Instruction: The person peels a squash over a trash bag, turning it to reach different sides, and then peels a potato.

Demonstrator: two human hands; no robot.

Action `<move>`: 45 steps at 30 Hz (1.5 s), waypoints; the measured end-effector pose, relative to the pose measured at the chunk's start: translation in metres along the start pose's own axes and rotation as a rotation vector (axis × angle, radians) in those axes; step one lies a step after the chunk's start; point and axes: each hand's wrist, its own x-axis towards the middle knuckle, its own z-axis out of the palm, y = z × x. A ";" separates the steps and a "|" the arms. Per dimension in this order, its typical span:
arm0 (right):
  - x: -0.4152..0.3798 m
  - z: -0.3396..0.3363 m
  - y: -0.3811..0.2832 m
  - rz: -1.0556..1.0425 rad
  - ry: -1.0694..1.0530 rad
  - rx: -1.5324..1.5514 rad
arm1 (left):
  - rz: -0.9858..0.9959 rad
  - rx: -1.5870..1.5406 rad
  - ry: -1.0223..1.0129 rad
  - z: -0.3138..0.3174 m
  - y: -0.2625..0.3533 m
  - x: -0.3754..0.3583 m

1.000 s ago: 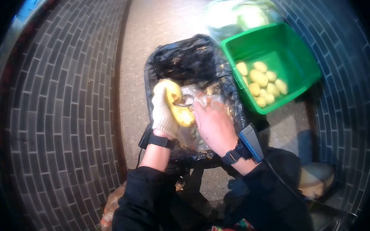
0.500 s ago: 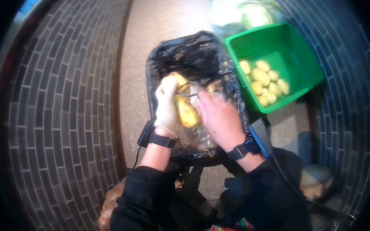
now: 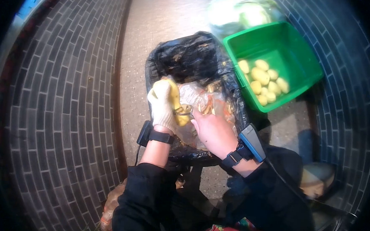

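Note:
My left hand [image 3: 163, 105], in a white knitted glove, is wrapped round a long yellow potato [image 3: 174, 97] above a bin [image 3: 153, 62] lined with a black plastic bag. My bare right hand [image 3: 213, 129] pinches a peeler [image 3: 184, 113], whose dark blade lies against the potato's lower end. Part of the potato is hidden behind the glove. Beneath both hands, peelings [image 3: 213, 102] and crumpled clear plastic lie in the bin.
At the right stands a green crate [image 3: 296, 65] holding several peeled potatoes [image 3: 260, 75]. Behind it is a clear bag [image 3: 246, 13] with pale green contents. Tiled walls [image 3: 74, 92] run along both sides. A shoe [image 3: 316, 180] shows at lower right.
The peeler and my right hand have moved down toward the potato's lower end. My left hand has shifted slightly left and turned the potato more upright.

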 end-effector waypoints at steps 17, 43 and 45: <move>0.007 -0.024 0.022 -0.072 0.251 0.039 | -0.080 -0.131 -0.277 0.008 0.009 -0.006; 0.012 -0.016 0.012 -0.019 0.219 0.042 | -0.041 -0.260 -0.244 0.013 0.016 -0.010; 0.014 -0.006 0.008 -0.021 0.209 0.071 | -0.096 -0.264 -0.227 0.008 0.009 -0.005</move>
